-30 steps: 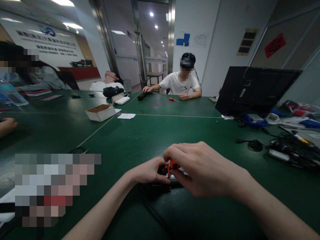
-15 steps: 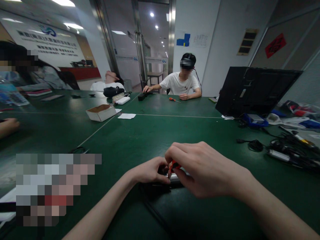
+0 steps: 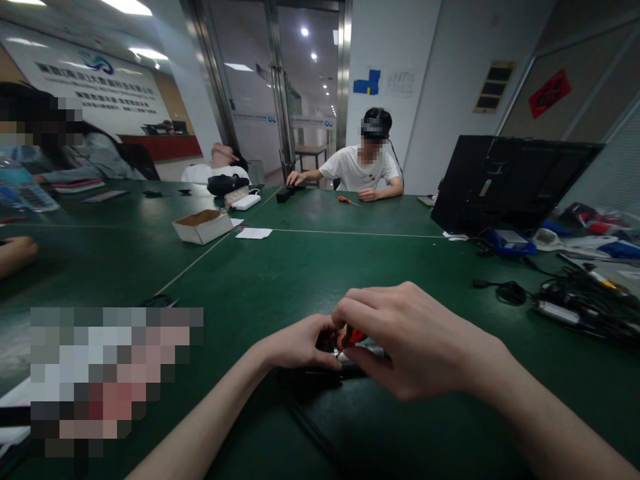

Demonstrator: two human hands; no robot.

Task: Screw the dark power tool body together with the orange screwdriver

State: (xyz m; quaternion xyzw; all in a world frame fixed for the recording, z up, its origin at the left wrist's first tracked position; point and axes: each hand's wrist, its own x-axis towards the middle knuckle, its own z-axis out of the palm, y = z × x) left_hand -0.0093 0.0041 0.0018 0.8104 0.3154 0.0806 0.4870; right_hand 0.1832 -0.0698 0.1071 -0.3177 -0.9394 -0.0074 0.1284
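My right hand (image 3: 407,340) is closed around the orange and black handle of a screwdriver (image 3: 351,335), just above the table in front of me. The screwdriver's shaft and tip are hidden by my fingers. Under it lies a long silver and black device (image 3: 356,367), mostly covered by both hands. My left hand (image 3: 300,343) grips the device's left part between thumb and fingers. Its exact kind I cannot make out. A black cable (image 3: 313,423) runs from below the device toward me across the green table (image 3: 280,273).
A white open box (image 3: 203,230) and paper (image 3: 254,233) lie ahead to the left. On the right are a black monitor (image 3: 510,180) and tangled black cables (image 3: 575,300). Across sits a person (image 3: 363,167) with another orange screwdriver (image 3: 349,201) nearby. More people are at the left.
My right hand has turned slightly on the screwdriver, and more of its orange handle shows. My left hand stays in place on the device.
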